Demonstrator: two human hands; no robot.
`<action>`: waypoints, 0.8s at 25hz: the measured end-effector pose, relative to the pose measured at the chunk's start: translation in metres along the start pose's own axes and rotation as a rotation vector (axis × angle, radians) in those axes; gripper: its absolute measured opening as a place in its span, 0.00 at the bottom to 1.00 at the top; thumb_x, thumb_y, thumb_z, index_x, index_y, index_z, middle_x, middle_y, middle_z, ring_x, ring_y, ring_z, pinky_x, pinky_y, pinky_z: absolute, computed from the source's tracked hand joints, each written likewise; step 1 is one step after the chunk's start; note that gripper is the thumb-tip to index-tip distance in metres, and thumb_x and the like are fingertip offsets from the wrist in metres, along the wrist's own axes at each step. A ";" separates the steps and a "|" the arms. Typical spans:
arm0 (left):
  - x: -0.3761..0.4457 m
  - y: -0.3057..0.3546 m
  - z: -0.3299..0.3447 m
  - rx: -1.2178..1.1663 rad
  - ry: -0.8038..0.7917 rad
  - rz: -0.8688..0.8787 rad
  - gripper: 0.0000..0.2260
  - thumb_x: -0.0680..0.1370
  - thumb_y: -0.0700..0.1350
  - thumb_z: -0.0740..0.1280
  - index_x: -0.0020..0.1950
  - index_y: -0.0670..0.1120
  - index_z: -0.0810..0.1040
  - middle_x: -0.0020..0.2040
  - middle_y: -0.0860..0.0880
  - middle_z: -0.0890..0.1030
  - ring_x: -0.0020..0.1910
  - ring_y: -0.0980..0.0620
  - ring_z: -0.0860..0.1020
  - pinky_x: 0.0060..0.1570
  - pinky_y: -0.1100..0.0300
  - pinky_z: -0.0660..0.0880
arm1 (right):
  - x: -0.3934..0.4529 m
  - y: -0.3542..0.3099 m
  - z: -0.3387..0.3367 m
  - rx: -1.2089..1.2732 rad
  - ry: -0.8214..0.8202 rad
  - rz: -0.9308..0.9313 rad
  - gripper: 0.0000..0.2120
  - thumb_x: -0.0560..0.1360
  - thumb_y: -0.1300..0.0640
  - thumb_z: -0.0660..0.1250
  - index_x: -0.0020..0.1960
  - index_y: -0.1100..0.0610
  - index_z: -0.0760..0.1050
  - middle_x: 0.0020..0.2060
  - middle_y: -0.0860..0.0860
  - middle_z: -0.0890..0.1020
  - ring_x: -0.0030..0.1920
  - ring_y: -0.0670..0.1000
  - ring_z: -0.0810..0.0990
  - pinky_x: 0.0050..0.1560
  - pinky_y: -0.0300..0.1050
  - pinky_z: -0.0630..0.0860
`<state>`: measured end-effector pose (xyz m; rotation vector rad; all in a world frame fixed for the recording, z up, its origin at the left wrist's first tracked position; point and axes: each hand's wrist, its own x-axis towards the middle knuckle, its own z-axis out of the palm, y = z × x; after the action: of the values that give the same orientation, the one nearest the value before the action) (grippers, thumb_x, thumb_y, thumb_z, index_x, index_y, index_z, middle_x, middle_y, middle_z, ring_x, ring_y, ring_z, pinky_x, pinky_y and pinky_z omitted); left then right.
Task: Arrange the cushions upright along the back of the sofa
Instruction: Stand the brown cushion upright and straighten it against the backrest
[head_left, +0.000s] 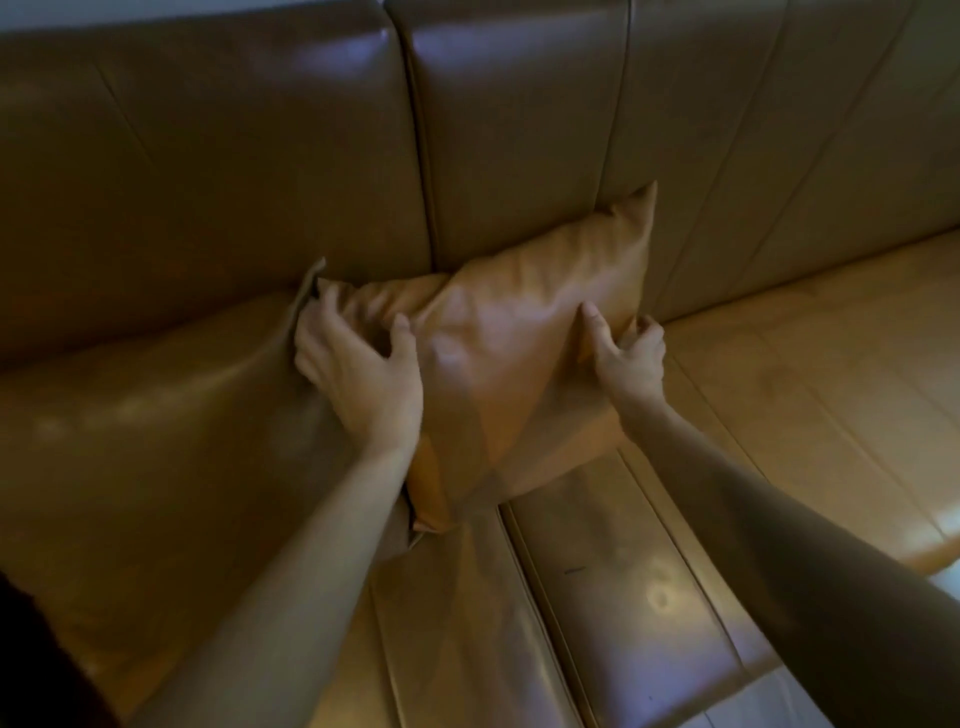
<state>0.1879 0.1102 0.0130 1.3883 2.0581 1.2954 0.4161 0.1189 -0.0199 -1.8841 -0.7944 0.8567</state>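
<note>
Sofa (519, 130) – both hands gripping cushion (509, 364).

Glossy tan leather sofa (519, 130); smooth, creased leather cushion (509, 353).

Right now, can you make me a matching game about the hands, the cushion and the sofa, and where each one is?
Column one:
1. left hand
2. right hand
3. cushion
4. sofa backrest

Column two:
A. behind the cushion's top edge
B. gripping the cushion's right edge
C. leaning tilted between both hands
D. pressing the cushion's left side

Pairs: 1-D, 2-B, 3-C, 4-A
</note>
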 end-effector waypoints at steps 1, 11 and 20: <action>-0.008 0.000 0.003 -0.120 0.017 -0.179 0.33 0.76 0.54 0.69 0.76 0.45 0.61 0.75 0.42 0.62 0.74 0.41 0.62 0.72 0.47 0.63 | 0.005 -0.004 -0.001 0.009 -0.012 -0.011 0.60 0.58 0.20 0.65 0.78 0.54 0.53 0.76 0.55 0.61 0.76 0.58 0.60 0.73 0.60 0.63; -0.006 0.012 0.026 -0.404 -0.138 -0.659 0.46 0.69 0.57 0.76 0.76 0.55 0.50 0.71 0.41 0.66 0.61 0.38 0.74 0.54 0.51 0.73 | 0.041 -0.008 -0.003 0.177 -0.165 0.106 0.58 0.63 0.28 0.72 0.80 0.51 0.46 0.74 0.52 0.65 0.72 0.56 0.67 0.69 0.55 0.68; 0.003 0.003 0.032 -0.382 -0.262 -0.633 0.46 0.69 0.60 0.75 0.76 0.61 0.48 0.70 0.44 0.68 0.63 0.38 0.74 0.59 0.41 0.76 | 0.045 -0.010 -0.009 0.172 0.007 -0.009 0.53 0.60 0.27 0.72 0.74 0.57 0.65 0.66 0.51 0.75 0.65 0.53 0.75 0.67 0.51 0.73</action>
<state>0.2103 0.1293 -0.0007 0.6207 1.7397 1.0765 0.4463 0.1548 -0.0187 -1.7305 -0.7015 0.8838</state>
